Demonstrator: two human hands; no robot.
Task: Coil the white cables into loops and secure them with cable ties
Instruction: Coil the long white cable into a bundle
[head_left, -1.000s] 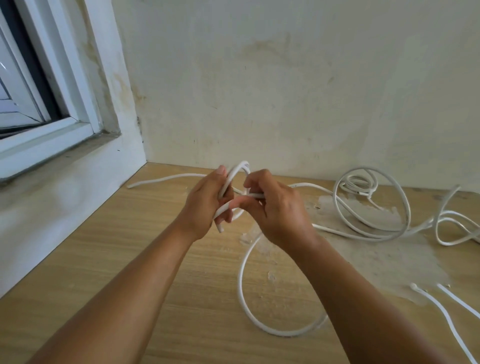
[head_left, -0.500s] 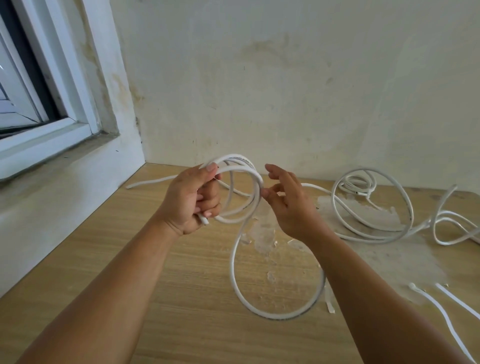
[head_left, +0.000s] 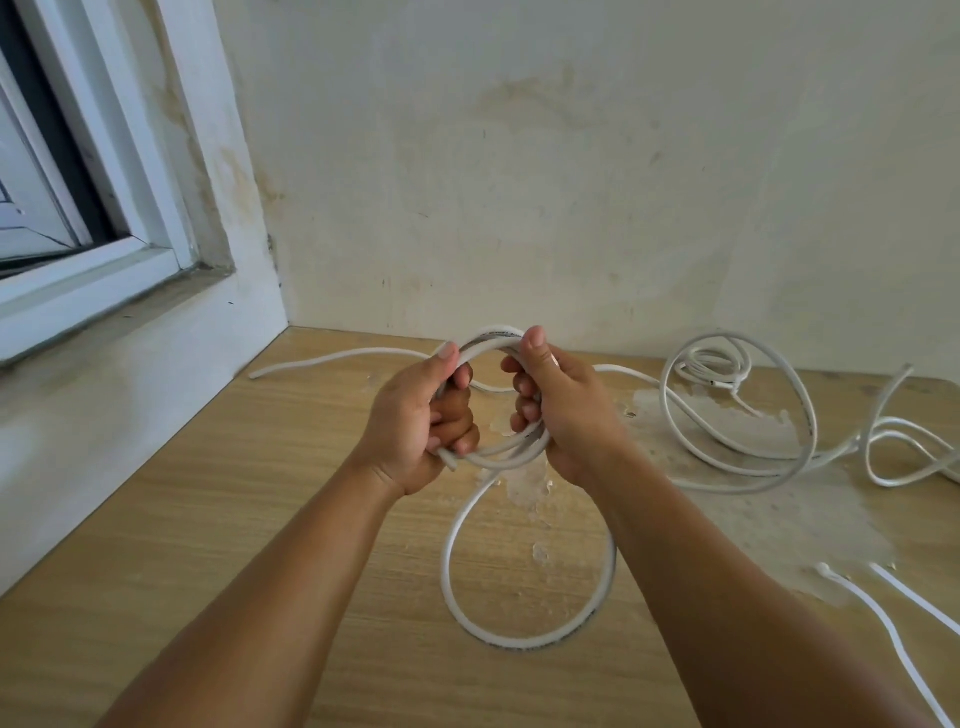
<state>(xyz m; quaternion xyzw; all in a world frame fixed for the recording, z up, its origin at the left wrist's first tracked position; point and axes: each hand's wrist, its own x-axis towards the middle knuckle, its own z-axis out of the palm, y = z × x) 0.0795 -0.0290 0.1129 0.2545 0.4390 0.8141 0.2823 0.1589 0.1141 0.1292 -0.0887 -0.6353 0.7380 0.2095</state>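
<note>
Halfway at best: the left hand (head_left: 415, 415) and right hand (head_left: 563, 410) each curl their grip round a small coil of white round cable (head_left: 493, 338) above the wooden counter (head_left: 208, 519). One slack loop (head_left: 452, 571) hangs uncoiled; no tie fitted; other loose white cables (head_left: 737, 410) wait.

No text can be read. Small dark print runs along the sheath of the white cable (head_left: 524, 638) at the bottom of its hanging loop, and along the far cable loop (head_left: 810, 415) lying on the table, but the characters are too small to make out.
</note>
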